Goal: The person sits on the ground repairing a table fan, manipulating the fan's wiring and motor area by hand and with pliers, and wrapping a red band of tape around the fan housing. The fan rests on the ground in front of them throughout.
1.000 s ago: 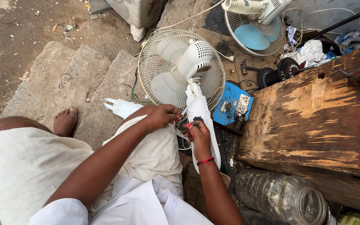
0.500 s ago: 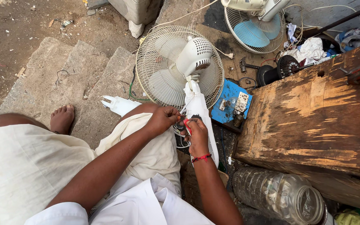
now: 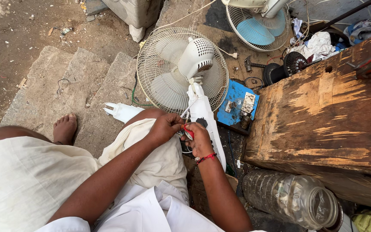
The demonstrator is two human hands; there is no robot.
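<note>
White plastic forms the stand [image 3: 207, 124] of a table fan [image 3: 181, 68] lying on the ground before the person's knee. Both hands meet beside that stand: the right hand [image 3: 199, 139] grasps a red-handled tool [image 3: 188, 132], the left hand [image 3: 166, 127] pinches thin wires [image 3: 184, 112] against it.

A person sits on stone steps [image 3: 44, 90] with one bare foot [image 3: 64, 128] out. Both hands meet just below a white fan [image 3: 181, 71] lying on the ground. The left hand [image 3: 165, 128] pinches thin wires. The right hand [image 3: 199, 139] grips a small red tool [image 3: 188, 132] — right beside the fan's white stand [image 3: 207, 120]. A worn wooden box [image 3: 323, 111] sits near, with a big plastic jar [image 3: 290, 199] by it.
</note>
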